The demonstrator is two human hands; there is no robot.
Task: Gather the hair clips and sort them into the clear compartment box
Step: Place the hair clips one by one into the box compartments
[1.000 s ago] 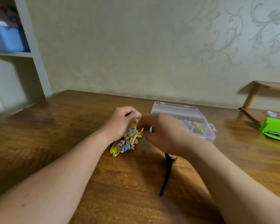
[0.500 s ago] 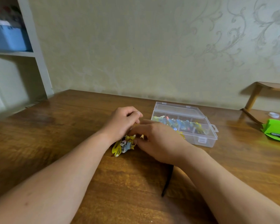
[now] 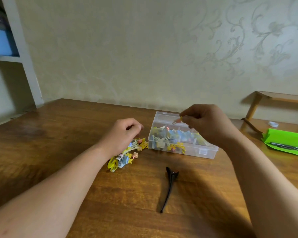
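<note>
A clear compartment box (image 3: 203,151) stands open on the wooden table, with several coloured clips in its compartments. My right hand (image 3: 206,124) hovers over the box and pinches a small orange hair clip (image 3: 177,120) between its fingertips. A pile of small yellow, blue and pink hair clips (image 3: 126,156) lies left of the box. My left hand (image 3: 122,136) rests curled on the far side of that pile, fingers closed; whether it grips any clip is hidden. A long black hair clip (image 3: 169,188) lies alone in front of the box.
A green folded paper (image 3: 286,140) with a pen (image 3: 289,148) lies at the right, a small white cap (image 3: 273,124) behind it. A wooden stand (image 3: 265,98) sits at the far right, a white shelf (image 3: 24,54) at the left, the wall behind.
My right hand has left the pile, lifted and moved right over the box, carrying a small orange clip. The black clip it covered is now exposed. My left hand stays at the pile.
</note>
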